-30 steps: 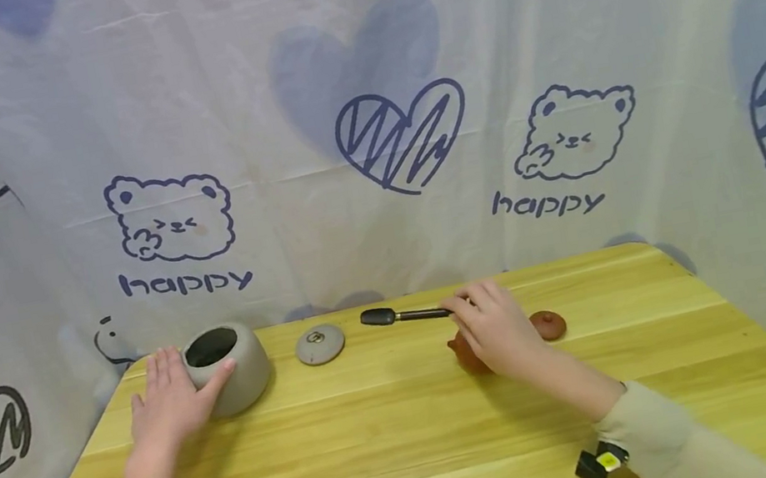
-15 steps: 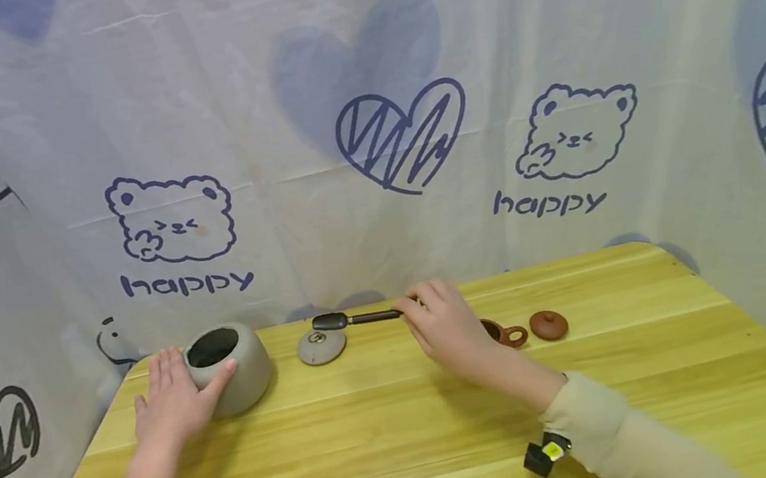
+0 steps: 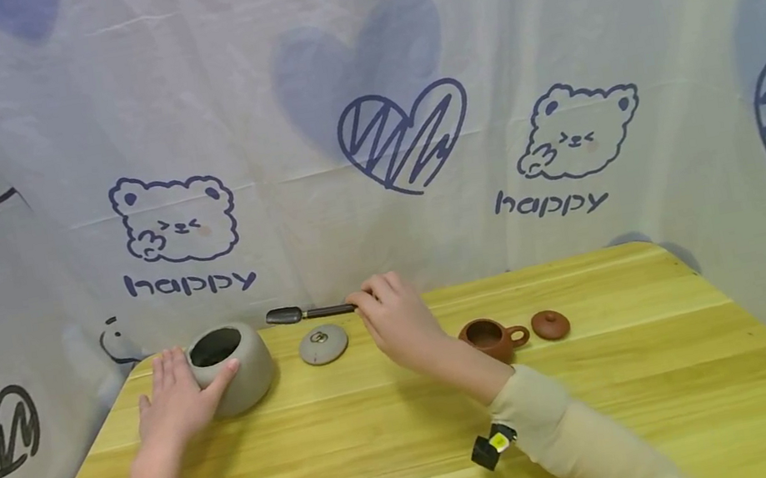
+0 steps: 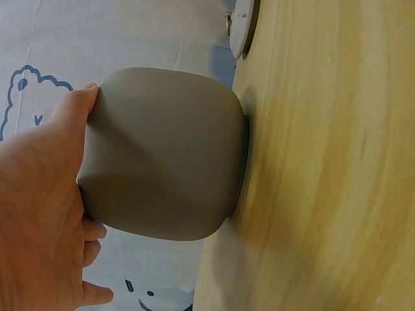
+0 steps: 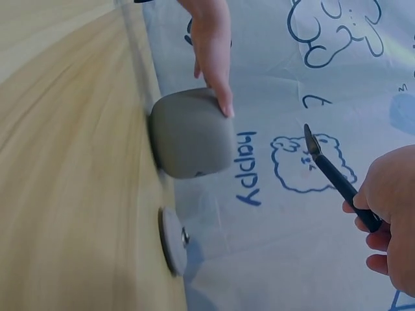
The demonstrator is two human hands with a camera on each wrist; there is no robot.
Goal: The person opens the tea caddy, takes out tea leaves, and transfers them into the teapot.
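My left hand [image 3: 174, 401] rests against the left side of a grey jar [image 3: 246, 376], its fingers straight and its thumb laid along the near rim. The jar stands upright with a dark opening, and the left wrist view shows its smooth wall [image 4: 162, 155]. Between the curled fingers of my right hand [image 3: 397, 321] is the dark handle of a small scoop [image 3: 284, 315]. That scoop hangs in the air, its head pointing left towards the jar; in the right wrist view its handle [image 5: 337, 178] shows below the slim head. What the scoop's bowl holds cannot be made out.
A round grey lid [image 3: 323, 345] with a ring knob lies right of the jar. Farther right stands a reddish-brown teapot [image 3: 500, 346] without its lid, partly behind my right forearm. Its small lid [image 3: 551, 324] lies beside it. A printed cloth [image 3: 415, 250] hangs behind the wooden table [image 3: 358, 454].
My right hand has moved left with the scoop, from above the teapot to beyond the grey lid, uncovering the teapot. The left hand and jar have stayed in place.
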